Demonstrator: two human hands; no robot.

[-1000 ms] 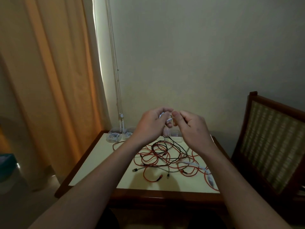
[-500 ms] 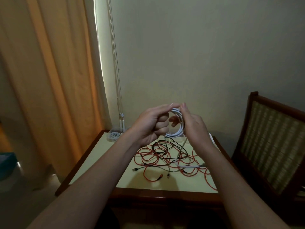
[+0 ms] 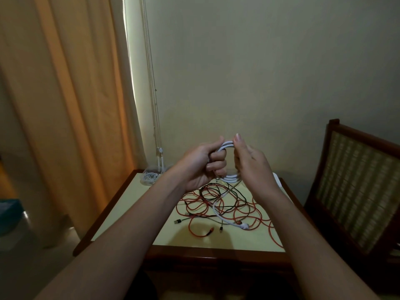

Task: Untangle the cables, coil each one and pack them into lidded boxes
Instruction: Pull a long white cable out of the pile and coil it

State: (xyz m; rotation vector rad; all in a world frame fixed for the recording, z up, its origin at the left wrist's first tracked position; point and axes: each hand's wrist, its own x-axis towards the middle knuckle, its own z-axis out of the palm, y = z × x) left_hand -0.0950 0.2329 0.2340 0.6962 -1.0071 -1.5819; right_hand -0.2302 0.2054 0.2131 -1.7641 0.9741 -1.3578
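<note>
While both hands (image 3: 201, 167) (image 3: 253, 165) grip it, white cable (image 3: 226, 145) loops between them.

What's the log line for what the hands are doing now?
step: coil white cable | left hand: grips loops | right hand: pinches loops | loose end: on table | red and black cables: tangled

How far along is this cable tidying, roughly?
Early on. Done: one clear container at the far corner of the table seems to hold a coiled white lead; its lid I cannot make out. In hand: the left hand and right hand hold a white cable wound into loops, its tail trailing to the table. Left: the tangle of red and black cables needs separating, coiling and boxing.
</note>
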